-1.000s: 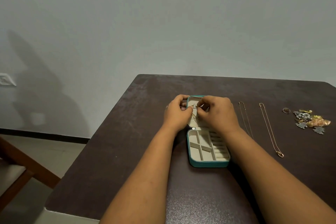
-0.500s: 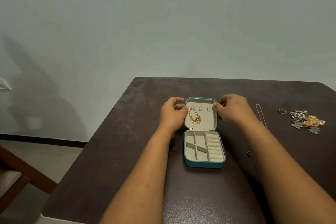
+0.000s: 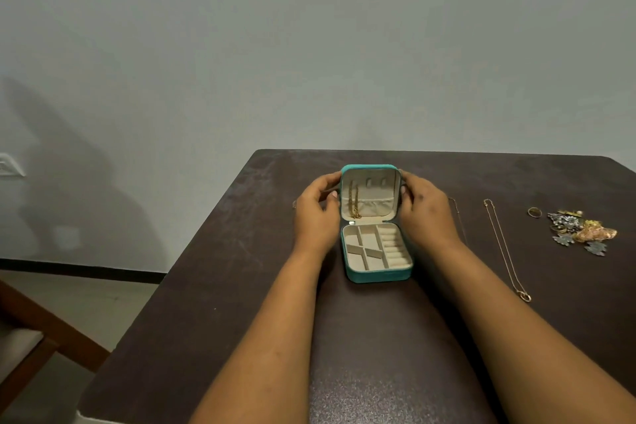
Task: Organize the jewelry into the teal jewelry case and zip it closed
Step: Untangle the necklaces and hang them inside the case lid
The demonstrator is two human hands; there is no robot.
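The teal jewelry case [image 3: 378, 274] stands open on the dark table, its lid [image 3: 370, 167] raised upright. A gold chain [image 3: 353, 201] hangs from a hook inside the lid. My left hand [image 3: 316, 213] grips the lid's left edge and my right hand [image 3: 426, 210] grips its right edge. The cream tray in the base shows bare dividers and ring rolls. To the right lie a thin gold necklace [image 3: 504, 248], a second thin chain [image 3: 457, 213] partly hidden by my right wrist, a ring [image 3: 534, 212] and a heap of small jewelry [image 3: 581, 231].
The dark table [image 3: 241, 268] ends at a left edge and a near corner at lower left. A wooden chair [image 3: 31, 337] stands on the floor to the left. A plain wall rises behind the table.
Both hands left the gold chain, which now hangs straight in the lid. They moved out to the lid's sides and tipped the lid from lying flat to upright.
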